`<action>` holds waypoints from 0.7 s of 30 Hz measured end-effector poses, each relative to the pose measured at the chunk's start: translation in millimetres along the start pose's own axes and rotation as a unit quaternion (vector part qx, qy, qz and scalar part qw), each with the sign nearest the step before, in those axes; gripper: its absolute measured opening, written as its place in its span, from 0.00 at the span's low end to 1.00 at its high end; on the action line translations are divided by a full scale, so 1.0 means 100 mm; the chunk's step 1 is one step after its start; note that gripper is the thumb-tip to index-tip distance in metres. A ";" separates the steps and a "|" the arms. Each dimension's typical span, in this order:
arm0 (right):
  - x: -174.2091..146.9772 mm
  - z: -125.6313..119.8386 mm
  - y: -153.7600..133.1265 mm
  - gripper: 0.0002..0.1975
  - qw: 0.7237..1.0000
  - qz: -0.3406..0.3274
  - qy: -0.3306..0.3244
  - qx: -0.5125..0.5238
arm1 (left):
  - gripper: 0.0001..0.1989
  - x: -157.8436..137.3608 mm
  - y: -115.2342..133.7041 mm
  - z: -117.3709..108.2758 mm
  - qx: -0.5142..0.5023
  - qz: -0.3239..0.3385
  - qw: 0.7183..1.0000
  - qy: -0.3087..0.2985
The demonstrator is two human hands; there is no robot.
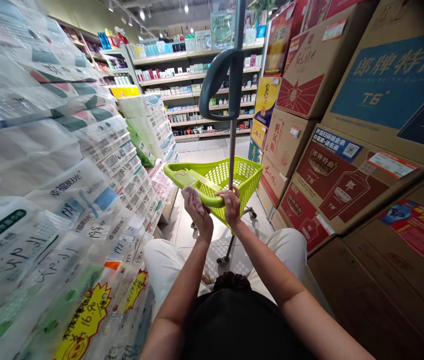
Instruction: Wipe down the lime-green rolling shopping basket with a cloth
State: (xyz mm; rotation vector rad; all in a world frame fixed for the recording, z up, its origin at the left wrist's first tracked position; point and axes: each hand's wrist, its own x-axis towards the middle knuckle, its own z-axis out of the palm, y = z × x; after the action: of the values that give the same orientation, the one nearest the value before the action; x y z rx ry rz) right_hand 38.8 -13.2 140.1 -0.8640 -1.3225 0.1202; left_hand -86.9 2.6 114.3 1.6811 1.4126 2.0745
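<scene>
A lime-green shopping cart [247,187] with lattice sides stands in front of my knees. Its grey pole [232,145] rises to a dark grey loop handle [220,82]. My left hand [200,217] is closed on a pale pinkish cloth [194,200], held against the cart's near rim at the left. Close by, my right hand [231,206] has its fingers wrapped over the same rim, beside the foot of the pole. The palm sides of both hands are partly hidden. Inside the cart, a flat light-green panel [202,181] lies behind the rim.
Plastic-wrapped paper packs [95,195] are stacked high on my left. Printed cartons [341,170] form a wall on my right. Between them runs a narrow tiled aisle [206,152], ending at shelves [197,77] of small boxes. Cart wheels [223,260] rest on the floor near my feet.
</scene>
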 end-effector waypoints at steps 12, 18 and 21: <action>0.02 -0.23 0.04 0.18 0.998 0.022 0.044 0.037 | 0.16 0.62 0.00 -0.16 0.023 0.146 0.985 -0.086; 0.05 -0.31 0.11 0.18 0.998 0.037 0.018 0.041 | 0.16 1.16 0.03 -0.20 0.132 0.109 0.961 -0.217; 0.04 -0.27 0.13 0.19 0.999 0.035 0.021 0.017 | 0.16 1.37 0.03 -0.15 0.171 0.067 0.953 -0.240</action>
State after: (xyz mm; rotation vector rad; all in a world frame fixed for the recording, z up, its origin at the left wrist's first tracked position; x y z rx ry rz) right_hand 68.7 -15.3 135.9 -0.8785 -1.2485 0.1778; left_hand -149.4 74.4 214.0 2.2709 1.5750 1.3704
